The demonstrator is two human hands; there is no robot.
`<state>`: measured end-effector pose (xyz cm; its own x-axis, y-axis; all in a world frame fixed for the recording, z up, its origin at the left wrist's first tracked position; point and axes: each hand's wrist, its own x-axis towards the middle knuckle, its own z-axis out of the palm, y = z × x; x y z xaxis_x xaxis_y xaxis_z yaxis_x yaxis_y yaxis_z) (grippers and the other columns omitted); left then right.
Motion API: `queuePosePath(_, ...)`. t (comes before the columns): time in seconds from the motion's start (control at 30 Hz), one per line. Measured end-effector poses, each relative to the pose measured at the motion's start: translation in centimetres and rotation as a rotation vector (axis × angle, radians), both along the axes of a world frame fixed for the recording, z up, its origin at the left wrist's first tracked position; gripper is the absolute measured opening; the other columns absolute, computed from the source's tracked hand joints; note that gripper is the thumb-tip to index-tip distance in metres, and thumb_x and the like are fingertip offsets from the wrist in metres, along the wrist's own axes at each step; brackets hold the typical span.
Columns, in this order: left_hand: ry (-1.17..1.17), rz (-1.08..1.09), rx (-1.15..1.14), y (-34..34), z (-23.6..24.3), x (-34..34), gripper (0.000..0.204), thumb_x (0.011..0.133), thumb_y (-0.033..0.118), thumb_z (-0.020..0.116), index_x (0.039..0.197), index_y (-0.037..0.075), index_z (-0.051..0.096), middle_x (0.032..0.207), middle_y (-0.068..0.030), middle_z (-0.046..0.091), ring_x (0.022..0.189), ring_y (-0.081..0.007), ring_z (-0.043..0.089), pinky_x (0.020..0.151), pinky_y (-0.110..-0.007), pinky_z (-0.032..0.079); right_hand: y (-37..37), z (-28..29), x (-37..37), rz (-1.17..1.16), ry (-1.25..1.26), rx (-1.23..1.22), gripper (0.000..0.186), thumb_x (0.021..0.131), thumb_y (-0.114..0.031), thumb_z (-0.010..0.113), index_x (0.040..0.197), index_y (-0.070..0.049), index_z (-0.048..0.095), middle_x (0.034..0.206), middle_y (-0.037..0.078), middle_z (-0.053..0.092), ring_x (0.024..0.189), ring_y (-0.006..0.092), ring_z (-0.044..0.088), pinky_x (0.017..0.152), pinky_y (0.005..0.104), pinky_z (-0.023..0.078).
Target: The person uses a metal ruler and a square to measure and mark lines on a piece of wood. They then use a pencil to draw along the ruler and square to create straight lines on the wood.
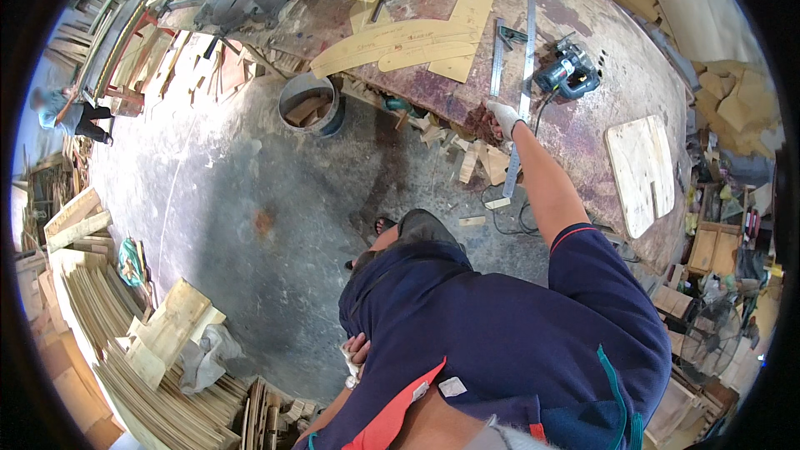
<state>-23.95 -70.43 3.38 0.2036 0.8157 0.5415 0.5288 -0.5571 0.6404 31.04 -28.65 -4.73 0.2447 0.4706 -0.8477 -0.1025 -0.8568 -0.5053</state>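
Observation:
My right arm reaches over the worktable, and my right hand point(506, 117), in a white glove, is at its front edge. Its fingers are curled beside a reddish-brown clump point(482, 122); whether they grip it is unclear. Close to this hand, a long steel ruler point(528, 50) lies across the table with its near end past the edge. A shorter ruler point(497, 62) with a dark clamp-like piece point(512, 34) lies just beyond. My left hand point(357, 353) hangs low by my body, fingers bent, with something white at it, partly hidden by my shirt.
A corded jigsaw-like power tool point(568, 71) rests right of the rulers. Flat yellowish templates point(400, 43) and a notched pale board point(641, 173) lie on the table point(575, 146). A bucket of offcuts point(310, 107) stands on the floor; wood stacks point(104, 300) line the left, where another person point(67, 115) stands.

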Motion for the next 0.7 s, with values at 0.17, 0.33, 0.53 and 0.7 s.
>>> queuePosePath(0.17, 0.017, 0.022, -0.084, -0.8, -0.1, -0.5, 0.029, 0.098, 0.027, 0.052, 0.122, 0.011, 0.054, 0.123, -0.0124, 0.065, 0.116, -0.0370, 0.062, 0.096, -0.056, 0.043, 0.0, 0.3, -0.4, 0.007, -0.026, 0.004, 0.048, 0.097, -0.051, 0.054, 0.082, -0.006, 0.060, 0.057, -0.002, 0.032, 0.039, 0.0130, 0.027, 0.044, 0.0328, 0.023)
queuePosePath(0.33, -0.002, 0.016, -0.017, -0.7, -0.6, -0.4, 0.033, 0.099, 0.031, 0.048, 0.123, 0.011, 0.057, 0.124, -0.0130, 0.066, 0.116, -0.0367, 0.062, 0.098, -0.054, 0.042, 0.2, 0.4, -0.5, 0.002, -0.038, -0.007, 0.047, 0.097, -0.051, 0.054, 0.082, -0.006, 0.060, 0.056, -0.002, 0.030, 0.040, 0.0135, 0.027, 0.045, 0.0328, 0.024)
queuePosePath(0.53, 0.044, -0.016, -0.029, -1.3, -1.1, -1.2, 0.030, 0.099, 0.031, 0.049, 0.121, 0.012, 0.057, 0.125, -0.0133, 0.065, 0.117, -0.0377, 0.061, 0.099, -0.054, 0.042, 0.1, 0.5, -0.6, 0.015, -0.033, 0.003, 0.048, 0.098, -0.050, 0.053, 0.083, -0.006, 0.061, 0.055, -0.002, 0.030, 0.041, 0.0138, 0.028, 0.045, 0.0327, 0.024)
queuePosePath(0.7, 0.037, -0.037, 0.050, -0.7, -0.6, -0.7, 0.026, 0.095, 0.026, 0.054, 0.117, 0.013, 0.056, 0.126, -0.0131, 0.063, 0.119, -0.0397, 0.060, 0.098, -0.057, 0.041, 0.1, 0.1, 0.0, -0.004, -0.027, 0.012, 0.049, 0.095, -0.055, 0.058, 0.082, -0.007, 0.058, 0.056, -0.003, 0.029, 0.042, 0.0122, 0.027, 0.046, 0.0319, 0.022)
